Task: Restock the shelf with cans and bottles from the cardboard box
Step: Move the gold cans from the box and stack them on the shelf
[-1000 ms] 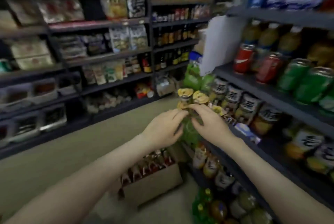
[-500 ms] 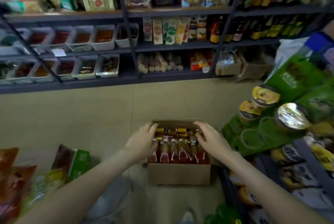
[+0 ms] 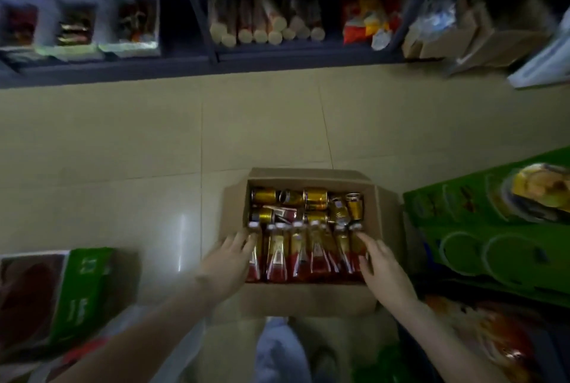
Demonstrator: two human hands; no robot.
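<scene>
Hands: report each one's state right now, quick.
Left hand: open, fingers straight at the leftmost bottle in the box; holds nothing.
Right hand: open, fingers straight at the rightmost bottle; holds nothing.

Cardboard box (image 3: 308, 302): open, on the floor (image 3: 154, 151).
Bottles (image 3: 305, 254): near row.
Cans (image 3: 314, 199): far end.
Left hand (image 3: 226, 257): fingers (image 3: 243, 240) touch leftmost bottle (image 3: 257, 262).
Right hand (image 3: 381, 262): fingers touch rightmost bottle (image 3: 354, 254).

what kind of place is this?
Probably a small grocery or convenience store aisle: dark shelving stocked with packaged food, plus an open cardboard box of bottles and cans on the tiled floor.
</scene>
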